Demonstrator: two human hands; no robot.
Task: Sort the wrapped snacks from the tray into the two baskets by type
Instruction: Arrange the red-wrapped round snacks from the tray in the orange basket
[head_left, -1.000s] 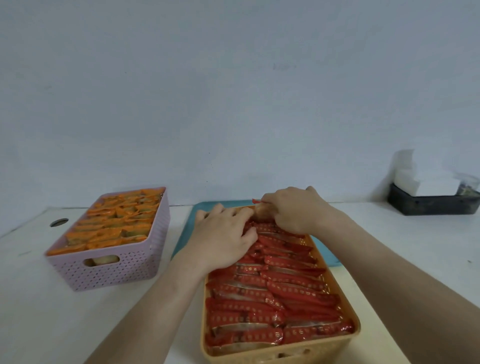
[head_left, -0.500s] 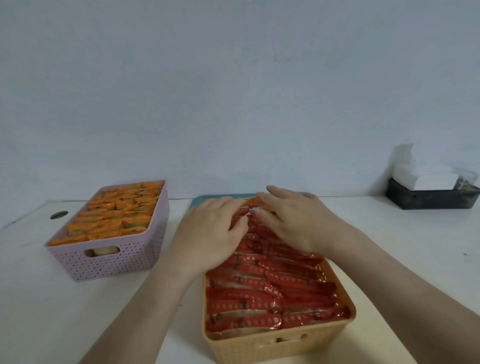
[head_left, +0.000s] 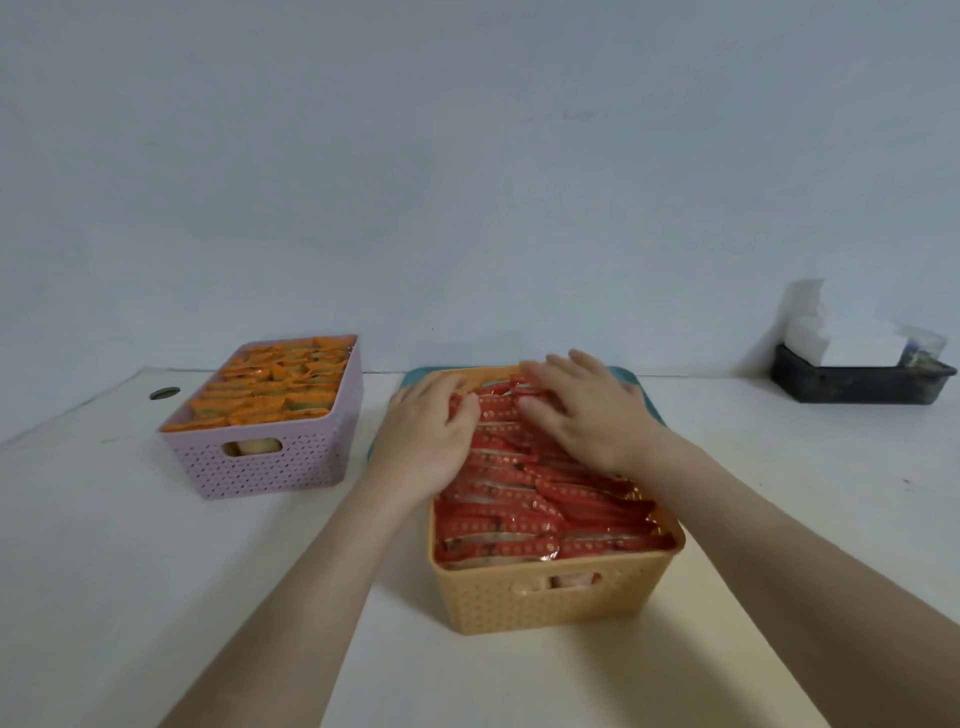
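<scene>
Red wrapped snacks (head_left: 545, 512) are filling the tan basket (head_left: 540, 597), which is sitting near us at centre, packed in rows up to the rim. We are laying both hands on the far end of that pile. Our left hand (head_left: 428, 439) is lying palm down on the left side, fingers loose and spread, gripping nothing. Our right hand (head_left: 587, 410) is lying flat on the right side, fingers nearly straight, also holding nothing. The fingertips are nearly meeting over the far packets. A teal tray (head_left: 415, 375) is peeking out from behind the basket's far end. To the left, well apart, a lilac basket (head_left: 270, 467) is holding orange wrapped snacks (head_left: 275, 387). Far right, a black box (head_left: 857, 382) is holding white paper (head_left: 852, 345). Everything is standing on a white table (head_left: 156, 571).
</scene>
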